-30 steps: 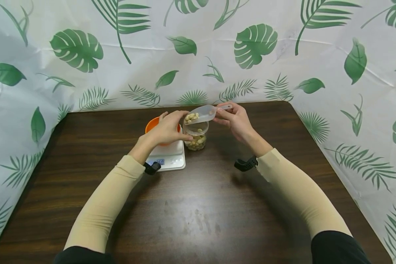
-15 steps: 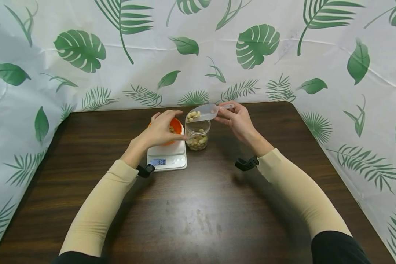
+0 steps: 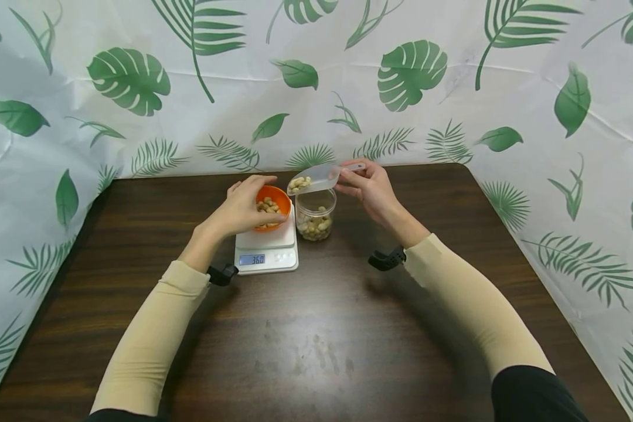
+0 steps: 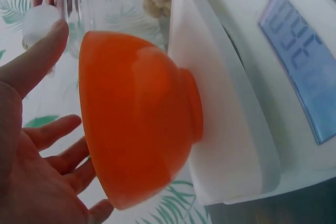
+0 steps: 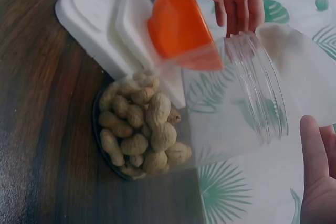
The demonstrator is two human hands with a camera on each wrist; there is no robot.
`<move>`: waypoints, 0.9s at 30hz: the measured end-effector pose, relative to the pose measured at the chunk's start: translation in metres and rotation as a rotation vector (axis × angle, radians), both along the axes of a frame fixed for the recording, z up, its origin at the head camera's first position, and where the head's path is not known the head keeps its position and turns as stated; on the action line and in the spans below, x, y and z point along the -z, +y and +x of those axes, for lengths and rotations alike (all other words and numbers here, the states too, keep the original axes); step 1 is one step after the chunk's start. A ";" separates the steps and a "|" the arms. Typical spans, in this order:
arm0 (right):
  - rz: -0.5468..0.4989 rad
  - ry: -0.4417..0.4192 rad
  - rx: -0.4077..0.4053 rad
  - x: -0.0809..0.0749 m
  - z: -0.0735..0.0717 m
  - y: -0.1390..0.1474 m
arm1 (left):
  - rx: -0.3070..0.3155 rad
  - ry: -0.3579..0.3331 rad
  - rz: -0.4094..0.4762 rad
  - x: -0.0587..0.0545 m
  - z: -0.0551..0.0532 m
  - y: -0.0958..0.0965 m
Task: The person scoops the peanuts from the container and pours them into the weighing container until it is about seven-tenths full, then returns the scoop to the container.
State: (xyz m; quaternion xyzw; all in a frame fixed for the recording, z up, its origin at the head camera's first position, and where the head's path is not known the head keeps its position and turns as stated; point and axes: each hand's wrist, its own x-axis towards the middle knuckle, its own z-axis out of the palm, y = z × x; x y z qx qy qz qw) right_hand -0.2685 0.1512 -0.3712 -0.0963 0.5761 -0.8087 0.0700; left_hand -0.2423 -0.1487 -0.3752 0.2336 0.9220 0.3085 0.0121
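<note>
In the head view my right hand (image 3: 369, 186) pinches the handle of a translucent plastic scoop (image 3: 323, 176). Peanuts (image 3: 299, 184) lie in its front end, which reaches over the left rim of a clear jar (image 3: 315, 202). More unshelled peanuts (image 5: 147, 129) fill the bottom of that jar. An orange bowl (image 4: 139, 119) with peanuts inside stands on a white kitchen scale (image 3: 282, 261). My left hand (image 3: 242, 206) spreads over the bowl's near side, thumb and fingers apart. In the left wrist view those fingers (image 4: 68, 161) are loosely bent by the rim.
The scale's display (image 3: 252, 259) shows the digits 360. Jar and scale stand side by side on a dark wooden table (image 3: 316, 328). A white sheet with green leaf prints (image 3: 343, 76) hangs behind the table's back edge.
My left hand has moved left from the jar's rim to the bowl, uncovering the peanuts in it. My right hand has shifted the scoop slightly left, towards the bowl.
</note>
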 end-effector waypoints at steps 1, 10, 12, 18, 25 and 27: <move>0.004 0.001 -0.003 0.000 0.000 -0.002 | -0.003 -0.007 0.001 0.000 0.000 -0.002; 0.065 0.026 -0.013 -0.002 -0.001 -0.014 | -0.017 -0.071 -0.011 0.003 0.003 -0.015; 0.082 0.035 -0.013 -0.003 -0.001 -0.016 | -0.016 -0.083 -0.017 0.003 0.003 -0.018; 0.135 0.068 -0.034 -0.003 -0.002 -0.021 | -0.005 -0.141 -0.051 0.003 0.004 -0.027; 0.195 0.094 -0.022 -0.008 -0.002 -0.026 | 0.007 -0.228 -0.089 0.004 0.003 -0.035; 0.208 0.102 -0.020 -0.010 -0.001 -0.028 | 0.005 -0.236 -0.093 0.005 0.003 -0.035</move>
